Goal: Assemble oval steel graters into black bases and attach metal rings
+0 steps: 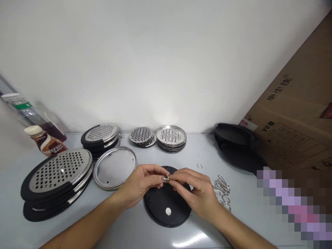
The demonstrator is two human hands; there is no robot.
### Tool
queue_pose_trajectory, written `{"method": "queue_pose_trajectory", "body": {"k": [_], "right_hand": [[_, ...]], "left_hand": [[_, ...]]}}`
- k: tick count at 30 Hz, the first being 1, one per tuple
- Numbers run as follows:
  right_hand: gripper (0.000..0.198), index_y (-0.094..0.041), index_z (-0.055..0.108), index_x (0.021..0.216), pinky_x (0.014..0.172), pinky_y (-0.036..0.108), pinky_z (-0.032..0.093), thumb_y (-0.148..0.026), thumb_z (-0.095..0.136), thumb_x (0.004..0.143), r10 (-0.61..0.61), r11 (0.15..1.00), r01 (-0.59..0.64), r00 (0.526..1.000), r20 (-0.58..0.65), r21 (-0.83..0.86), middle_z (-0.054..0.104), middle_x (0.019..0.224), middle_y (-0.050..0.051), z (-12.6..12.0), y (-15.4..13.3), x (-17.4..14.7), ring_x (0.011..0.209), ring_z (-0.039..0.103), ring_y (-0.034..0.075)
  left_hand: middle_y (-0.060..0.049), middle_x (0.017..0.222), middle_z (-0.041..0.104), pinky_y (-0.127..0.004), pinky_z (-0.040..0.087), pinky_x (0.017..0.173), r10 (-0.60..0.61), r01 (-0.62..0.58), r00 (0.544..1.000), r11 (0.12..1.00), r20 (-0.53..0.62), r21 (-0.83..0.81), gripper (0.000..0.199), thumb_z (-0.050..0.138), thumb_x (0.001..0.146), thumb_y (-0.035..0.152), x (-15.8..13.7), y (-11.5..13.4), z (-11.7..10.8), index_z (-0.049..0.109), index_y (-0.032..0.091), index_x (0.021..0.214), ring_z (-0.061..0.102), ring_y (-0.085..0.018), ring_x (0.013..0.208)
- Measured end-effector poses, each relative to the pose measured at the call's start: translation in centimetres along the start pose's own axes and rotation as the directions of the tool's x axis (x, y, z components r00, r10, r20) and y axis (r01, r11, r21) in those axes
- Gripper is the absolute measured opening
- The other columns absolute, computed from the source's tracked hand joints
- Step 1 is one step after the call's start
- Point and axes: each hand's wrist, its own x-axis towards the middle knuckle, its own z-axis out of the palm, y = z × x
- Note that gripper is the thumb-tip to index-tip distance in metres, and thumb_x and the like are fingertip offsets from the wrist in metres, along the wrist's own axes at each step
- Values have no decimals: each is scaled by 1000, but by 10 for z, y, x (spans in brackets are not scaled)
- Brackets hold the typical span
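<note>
Between the fingertips of both hands is a small shiny metal ring (165, 178). My left hand (142, 185) pinches its left side with thumb and forefinger. From the right, my right hand (198, 192) is closed at the ring too, its fingertips partly hiding it. Below the hands a round black disc (168, 200) with a white dot lies on the table. To the right of my right hand is a loose heap of metal rings (222, 186), and a single ring (199, 166) lies farther back.
Stacked black-rimmed grater discs (59, 171) stand at left, with another stack (103, 133) behind. Plain metal discs (115, 166) lie beside them. Small grater plates (141, 135) and stacked grater plates (171, 135) sit near the wall. Bottles (44, 140) stand left; black discs (233, 138) lean by a carton (293, 121).
</note>
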Motion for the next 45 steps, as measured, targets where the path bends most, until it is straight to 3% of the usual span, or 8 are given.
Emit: {"method": "queue_pose_trajectory", "body": {"k": [13, 23, 26, 31, 34, 39, 42, 45], "right_hand": [[20, -21, 71, 98, 65, 24, 54, -8, 63, 85, 4, 1000, -5, 997, 77, 12, 71, 83, 3, -2, -3, -1, 71, 65, 13], [27, -15, 67, 107, 61, 27, 54, -3, 56, 86, -200, 970, 214, 973, 118, -114, 69, 83, 8, -7, 0, 1, 71, 64, 16], [25, -17, 68, 106, 63, 27, 55, -5, 57, 86, -169, 976, 187, 974, 152, -111, 70, 84, 8, -8, 2, 2, 72, 65, 16], [24, -22, 71, 101, 63, 27, 57, -6, 63, 83, -112, 987, 108, 993, -31, -119, 71, 83, 5, -7, 4, 3, 73, 67, 16], [25, -22, 72, 98, 62, 27, 57, -4, 65, 81, -119, 985, 106, 989, -91, -135, 71, 83, 6, -5, 5, 2, 73, 68, 16], [22, -21, 71, 95, 64, 28, 58, -5, 64, 82, -166, 978, 157, 984, -58, -139, 70, 85, 7, 1, 5, 0, 72, 67, 15], [22, -22, 68, 98, 74, 32, 58, -11, 68, 80, -50, 995, 46, 998, -45, -88, 67, 95, 8, 2, 2, 1, 86, 66, 18], [46, -24, 58, 117, 88, 37, 56, -16, 74, 74, 153, 983, -158, 987, 51, 94, 62, 114, 9, 0, -2, 5, 104, 62, 21]], "left_hand": [[3, 65, 60, -19, 40, 58, 91, -84, 995, 977, -28, 195, 3, 67, 77, 15, -1, 0, 3, 68, 14, 79, 51, -8, 59], [3, 65, 59, -21, 40, 61, 228, -124, 958, 874, -172, 471, 6, 61, 72, 11, 1, -2, 5, 65, 15, 72, 51, -10, 62], [1, 66, 60, -21, 41, 60, 146, -68, 982, 870, -123, 488, 8, 59, 73, 10, 3, -4, -1, 66, 15, 73, 53, -11, 62], [-3, 89, 67, -26, 49, 75, 208, -121, 962, 906, -178, 405, 21, 64, 82, 24, 3, -1, -2, 66, 18, 102, 61, -14, 78], [-2, 82, 66, -24, 49, 72, 277, -148, 933, 877, -228, 457, 17, 63, 85, 30, -1, 3, 1, 67, 18, 96, 60, -13, 75], [-2, 77, 68, -24, 51, 70, 232, -149, 964, 877, -132, 456, 15, 65, 85, 31, -5, 1, 9, 70, 18, 90, 62, -14, 72], [-3, 83, 71, -26, 52, 73, 332, -210, 938, 778, -103, 592, 8, 66, 83, 24, -7, -4, 11, 71, 20, 90, 65, -16, 77], [-3, 86, 72, -29, 51, 76, 522, -381, 851, 527, 65, 760, 15, 64, 84, 15, -8, -9, 10, 72, 24, 93, 65, -18, 80]]}}
